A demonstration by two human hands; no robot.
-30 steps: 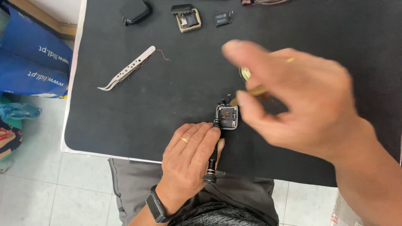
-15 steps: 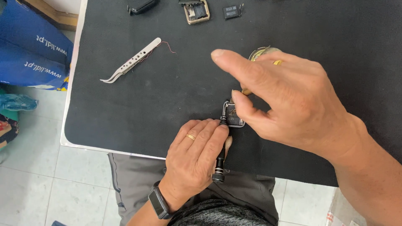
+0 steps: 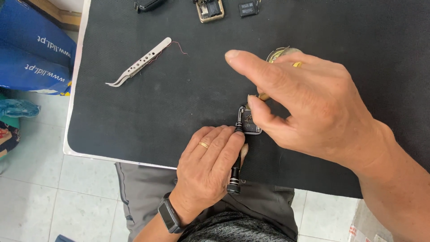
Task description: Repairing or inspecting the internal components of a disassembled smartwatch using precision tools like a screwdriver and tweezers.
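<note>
The small square metal module is lying on the black mat of the counter, near its front edge, and the tip of a slim black screwdriver is resting on the module's left side. The left hand is lying over the screwdriver's shaft, its fingers together and closed round the tool, pinning it at a shallow slant toward the person's lap. Over the last second the right hand has been sliding from above the module off to its right and settling lower, so the module, half hidden a moment ago, is now showing between the two hands; the left hand has barely moved. The right hand's thumb tip is touching the module's right edge while the forefinger is stretching out straight above it, fingers apart and holding nothing that can be made out. Behind that hand a round brass-coloured piece is peeking out. Farther off, steel tweezers are lying well apart to the left, and small dark parts are sitting along the far edge.
</note>
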